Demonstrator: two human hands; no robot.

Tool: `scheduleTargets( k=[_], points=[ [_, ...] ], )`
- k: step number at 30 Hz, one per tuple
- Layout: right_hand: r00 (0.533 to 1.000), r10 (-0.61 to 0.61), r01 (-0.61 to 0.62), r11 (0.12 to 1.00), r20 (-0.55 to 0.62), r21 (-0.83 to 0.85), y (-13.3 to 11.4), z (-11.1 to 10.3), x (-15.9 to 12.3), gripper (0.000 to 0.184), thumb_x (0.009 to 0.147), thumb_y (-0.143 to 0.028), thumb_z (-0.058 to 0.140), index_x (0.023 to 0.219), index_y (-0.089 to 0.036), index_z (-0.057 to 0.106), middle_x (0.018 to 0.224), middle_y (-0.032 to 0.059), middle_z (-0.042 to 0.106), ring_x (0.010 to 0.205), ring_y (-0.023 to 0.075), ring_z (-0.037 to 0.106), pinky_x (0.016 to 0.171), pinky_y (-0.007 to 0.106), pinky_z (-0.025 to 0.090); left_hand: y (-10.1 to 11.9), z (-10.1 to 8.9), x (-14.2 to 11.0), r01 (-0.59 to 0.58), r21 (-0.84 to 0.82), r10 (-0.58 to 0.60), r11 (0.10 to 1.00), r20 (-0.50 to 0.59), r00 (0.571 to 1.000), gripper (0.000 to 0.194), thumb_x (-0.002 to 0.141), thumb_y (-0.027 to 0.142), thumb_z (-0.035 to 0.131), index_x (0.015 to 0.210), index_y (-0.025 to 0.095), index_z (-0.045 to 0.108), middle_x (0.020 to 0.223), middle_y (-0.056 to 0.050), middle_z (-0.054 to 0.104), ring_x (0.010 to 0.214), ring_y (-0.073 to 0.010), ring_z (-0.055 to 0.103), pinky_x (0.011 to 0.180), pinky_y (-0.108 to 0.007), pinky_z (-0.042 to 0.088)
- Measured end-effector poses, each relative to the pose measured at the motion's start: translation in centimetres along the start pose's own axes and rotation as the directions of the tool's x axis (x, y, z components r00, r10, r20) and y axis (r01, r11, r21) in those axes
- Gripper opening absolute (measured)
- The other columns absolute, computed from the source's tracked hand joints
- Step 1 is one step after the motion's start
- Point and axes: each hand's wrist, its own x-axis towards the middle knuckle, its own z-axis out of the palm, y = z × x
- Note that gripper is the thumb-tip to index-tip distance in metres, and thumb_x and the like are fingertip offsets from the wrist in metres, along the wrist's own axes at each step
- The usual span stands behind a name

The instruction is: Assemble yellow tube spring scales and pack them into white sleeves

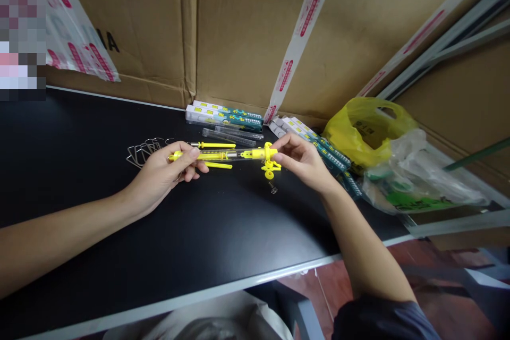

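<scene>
A slim clear tube point(235, 154) with yellow plastic parts and a dark metallic piece inside lies level between my hands, above the black table. Its left yellow end is pinched between the thumb and fingers of my left hand point(173, 167). At the other end, the thumb and fingers of my right hand point(297, 156) grip the yellow collar. Behind the tube lie yellow rods point(219, 145), one with a metal tip. Small yellow plastic pieces point(270, 174) and a small spring point(273, 187) rest just below the collar. Bent metal wires point(138, 155) sit beyond my left hand.
Printed slim boxes point(223, 116) and loose clear tubes point(231, 135) lie at the back. More boxes point(319, 143), a yellow plastic bag point(364, 127) and a clear bag point(422, 180) are at right. Tall cardboard point(247, 26) stands behind the black table point(179, 265).
</scene>
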Motion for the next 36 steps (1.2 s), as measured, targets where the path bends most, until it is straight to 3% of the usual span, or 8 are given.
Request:
scheduleTargets(
  k=[10,17,23,29,36],
  points=[
    [1.000,-0.006,0.006,0.996,-0.002,-0.087,0.09,0.10,0.04,0.031,0.091,-0.047,0.057,0.085,-0.017,0.057,0.074,0.0001,0.059,0.061,0.0097,0.050,0.058,0.023,0.040,0.02,0.05,0.04,0.006,0.010,-0.006,1.000,0.005,1.000,0.031,0.080,0.045,0.071,0.077,0.018,0.058,0.073,0.000,0.070,0.055,-0.0053,0.048,0.061,-0.016,0.046],
    [0.998,0.024,-0.021,0.998,0.057,-0.055,0.08,0.17,-0.01,0.029,0.087,-0.045,0.063,0.085,-0.018,0.054,0.072,-0.0007,0.060,0.063,0.0106,0.052,0.059,0.023,0.040,-0.03,-0.06,-0.04,-0.002,0.004,0.002,1.000,0.010,1.000,0.030,0.081,0.045,0.071,0.076,0.017,0.059,0.074,-0.001,0.070,0.055,-0.0059,0.048,0.059,-0.016,0.045],
    [0.997,-0.001,0.017,0.980,0.079,-0.200,0.22,0.16,-0.11,0.046,0.098,-0.050,0.042,0.069,-0.017,0.056,0.067,0.0001,0.056,0.059,0.0099,0.047,0.058,0.024,0.038,0.03,0.01,-0.04,0.003,0.002,-0.003,1.000,0.013,1.000,0.030,0.080,0.044,0.071,0.077,0.018,0.058,0.073,-0.001,0.070,0.055,-0.0056,0.048,0.061,-0.016,0.046],
    [0.996,0.019,-0.016,0.999,0.088,-0.030,0.23,0.33,-0.17,0.027,0.094,-0.047,0.053,0.091,-0.020,0.050,0.070,-0.0023,0.058,0.056,0.0093,0.047,0.054,0.023,0.037,0.09,0.02,-0.08,0.004,0.012,-0.004,1.000,0.016,1.000,0.029,0.082,0.044,0.069,0.076,0.017,0.058,0.074,-0.001,0.070,0.056,-0.0055,0.048,0.060,-0.015,0.044],
    [0.994,0.035,-0.031,0.999,0.104,-0.041,0.27,0.57,-0.29,0.028,0.094,-0.046,0.052,0.084,-0.020,0.050,0.069,-0.0017,0.059,0.057,0.0096,0.047,0.054,0.023,0.037,0.11,0.03,-0.07,0.008,0.016,-0.008,1.000,0.012,1.000,0.028,0.082,0.043,0.069,0.077,0.018,0.058,0.074,-0.001,0.070,0.056,-0.0063,0.049,0.060,-0.017,0.044]
  ],
)
